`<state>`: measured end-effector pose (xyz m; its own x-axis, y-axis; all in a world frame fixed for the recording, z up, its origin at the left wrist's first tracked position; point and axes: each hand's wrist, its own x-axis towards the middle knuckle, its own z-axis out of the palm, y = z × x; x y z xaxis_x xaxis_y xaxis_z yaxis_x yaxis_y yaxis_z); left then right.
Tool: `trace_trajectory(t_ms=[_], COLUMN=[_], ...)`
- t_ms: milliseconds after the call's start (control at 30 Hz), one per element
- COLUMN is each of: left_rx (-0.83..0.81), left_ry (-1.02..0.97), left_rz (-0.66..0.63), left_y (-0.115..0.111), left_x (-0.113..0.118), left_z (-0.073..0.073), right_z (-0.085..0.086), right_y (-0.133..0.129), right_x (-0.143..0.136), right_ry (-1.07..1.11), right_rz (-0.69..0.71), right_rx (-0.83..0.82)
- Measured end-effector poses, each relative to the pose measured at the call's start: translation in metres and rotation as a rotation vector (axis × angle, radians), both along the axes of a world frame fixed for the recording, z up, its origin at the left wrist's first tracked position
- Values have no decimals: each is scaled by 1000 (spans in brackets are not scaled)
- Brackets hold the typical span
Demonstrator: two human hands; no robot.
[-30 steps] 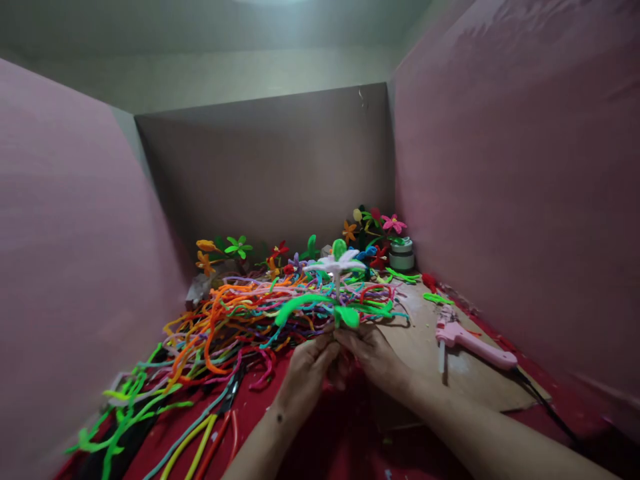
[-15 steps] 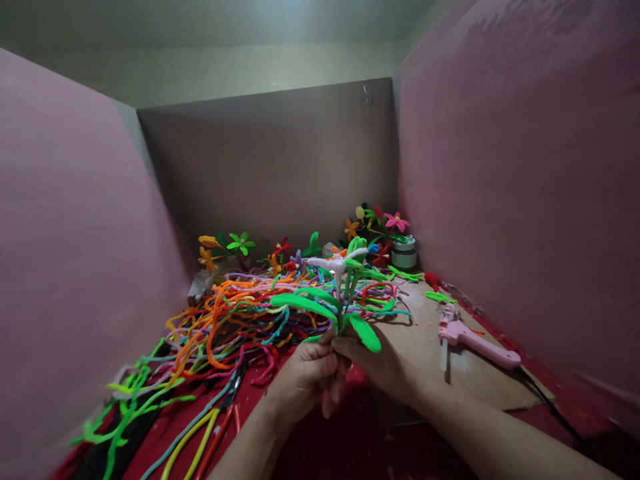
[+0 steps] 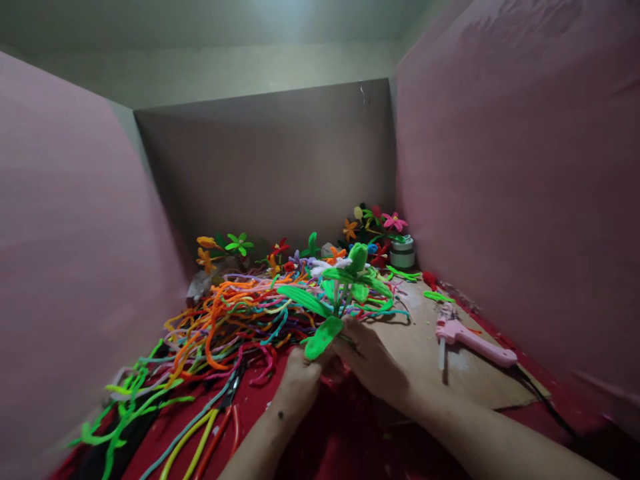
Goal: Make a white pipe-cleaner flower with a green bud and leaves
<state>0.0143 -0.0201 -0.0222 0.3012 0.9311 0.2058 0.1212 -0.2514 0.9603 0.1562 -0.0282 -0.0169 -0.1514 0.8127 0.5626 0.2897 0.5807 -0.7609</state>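
Note:
A fuzzy flower bunch with green leaves [image 3: 305, 301], a green bud and white petals stands upright at the centre. My left hand [image 3: 301, 379] is closed round the lower stems, its fingers partly behind a drooping green leaf [image 3: 323, 338]. From the right, my right hand [image 3: 371, 357] pinches the stems just beneath the leaves, close against the left. The fingertips of both hands are partly hidden by the leaves and by each other.
Many coloured pipe cleaners [image 3: 225, 313] lie heaped at centre-left. Pliers [image 3: 231, 393] rest near them on red cloth. A pink glue gun [image 3: 475, 341] lies on a brown board [image 3: 480, 388] at right. Finished flowers [image 3: 240, 244] and a pale green jar [image 3: 403, 253] stand behind.
The bunch has turned in my hands: the leaf that hung on the right now droops at the front left. My left hand has rolled over, back upward.

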Motion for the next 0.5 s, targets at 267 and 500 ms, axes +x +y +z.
trace_trajectory(t_ms=[267,500], left_rx=[-154,-297], left_ry=[-127,-460], left_rz=[-210,-468], left_y=[-4,-5], left_x=[-2,-4], left_z=[13,5], right_z=[15,22], right_y=[-10,-8], right_x=[-1,8], right_ry=[24,53], right_rz=[144,242], right_rx=[-87,-168])
